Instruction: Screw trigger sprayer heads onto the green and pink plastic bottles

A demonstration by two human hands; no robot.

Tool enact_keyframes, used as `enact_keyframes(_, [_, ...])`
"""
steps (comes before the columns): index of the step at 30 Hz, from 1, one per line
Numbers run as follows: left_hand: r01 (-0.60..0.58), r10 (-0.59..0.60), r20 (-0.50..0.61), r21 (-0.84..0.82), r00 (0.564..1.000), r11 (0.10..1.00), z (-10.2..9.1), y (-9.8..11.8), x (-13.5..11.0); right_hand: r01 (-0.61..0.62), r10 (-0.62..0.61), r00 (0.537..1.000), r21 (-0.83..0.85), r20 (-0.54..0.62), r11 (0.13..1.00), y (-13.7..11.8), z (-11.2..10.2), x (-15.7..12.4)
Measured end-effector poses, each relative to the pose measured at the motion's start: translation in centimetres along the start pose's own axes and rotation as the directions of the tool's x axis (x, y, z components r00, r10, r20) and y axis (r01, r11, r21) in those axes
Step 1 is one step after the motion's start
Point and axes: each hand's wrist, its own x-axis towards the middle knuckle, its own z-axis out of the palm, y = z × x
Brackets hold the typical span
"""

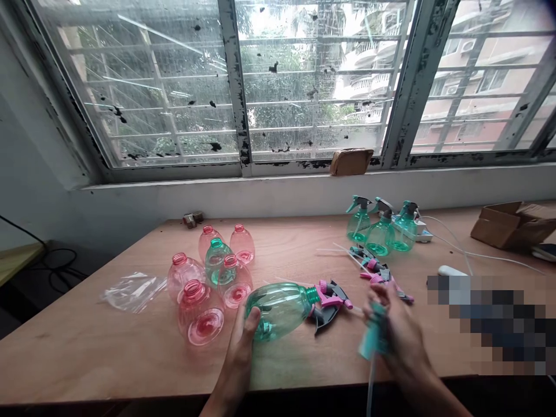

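My left hand (241,347) grips a clear green bottle (282,307) near its base. The bottle lies on its side in the air with its open neck toward the right. In my right hand (403,330) is a teal trigger spray head (373,339), blurred by motion, its thin clear tube hanging down. The spray head is apart from the bottle neck. Behind the neck lies a pink and dark grey spray head (332,298) on the table. More pink and grey spray heads (377,269) lie in a row beyond my right hand.
Several open pink bottles (204,321) stand on the left around one open green bottle (216,263), with a clear plastic bag (134,291) beside them. Three green spray bottles (380,237) with heads stand at the back. A cardboard box (512,229) and white cable (490,256) lie right.
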Motion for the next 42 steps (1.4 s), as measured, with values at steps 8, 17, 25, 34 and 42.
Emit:
enact_keyframes(8, [0.005, -0.005, -0.004, -0.005, 1.000, 1.000, -0.2, -0.3, 0.1, -0.130, 0.135, 0.989, 0.099, -0.054, 0.987, -1.6, 2.2, 4.5])
enact_keyframes(17, [0.006, -0.006, -0.004, -0.021, 1.000, 1.000, -0.2, -0.2, 0.0, -0.290, 0.310, 0.834, -0.115, 0.456, 0.950, -1.0, 1.9, 1.7])
enact_keyframes(25, [0.022, -0.022, 0.013, -0.009, 1.000, 1.000, -0.2, 0.0, 0.1, -0.180, 0.148, 0.948, 0.093, 0.280, 0.979, -1.0, 0.3, 2.3])
enact_keyframes(34, [-0.005, 0.005, -0.028, 0.003, 1.000, 1.000, 0.2, 0.5, -0.4, 0.061, -0.088, 0.988, 0.208, 0.124, 0.976, -3.2, -2.2, 3.3])
enact_keyframes(42, [-0.035, 0.028, 0.092, 0.083, 0.995, 0.996, 0.8, 1.7, -0.7, 0.040, -0.070, 0.976, 0.146, 0.207, 0.988, -0.7, -1.3, 2.3])
